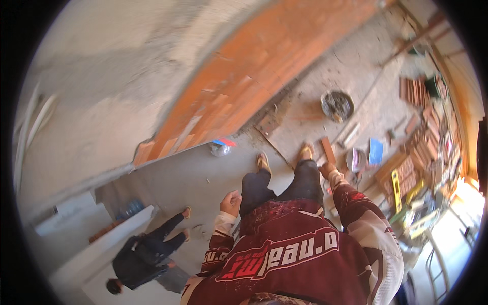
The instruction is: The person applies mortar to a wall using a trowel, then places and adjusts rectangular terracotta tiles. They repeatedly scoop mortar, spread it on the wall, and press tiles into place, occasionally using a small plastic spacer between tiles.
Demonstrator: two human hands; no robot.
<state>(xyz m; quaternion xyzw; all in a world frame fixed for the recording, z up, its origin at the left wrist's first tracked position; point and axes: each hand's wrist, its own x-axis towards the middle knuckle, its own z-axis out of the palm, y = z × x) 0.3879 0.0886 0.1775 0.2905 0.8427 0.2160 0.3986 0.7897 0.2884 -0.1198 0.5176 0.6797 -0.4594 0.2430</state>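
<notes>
Orange brick-faced wall, stretching to the left of the mortar bucket; right of the bucket and nearer, a round grey pail with a blue rectangular sheet just beside; directly on the bucket's near side, a red-brown slat, long axis running away, far end angled slightly left of the bucket; at the slat's near end, the right hand, clearly the nearer of the two, fingers curled; cannot tell whether gripping the slat or merely beside; nearer still and well left of the bucket, the left hand, released, fingers loosely bent, apart from the slat.
</notes>
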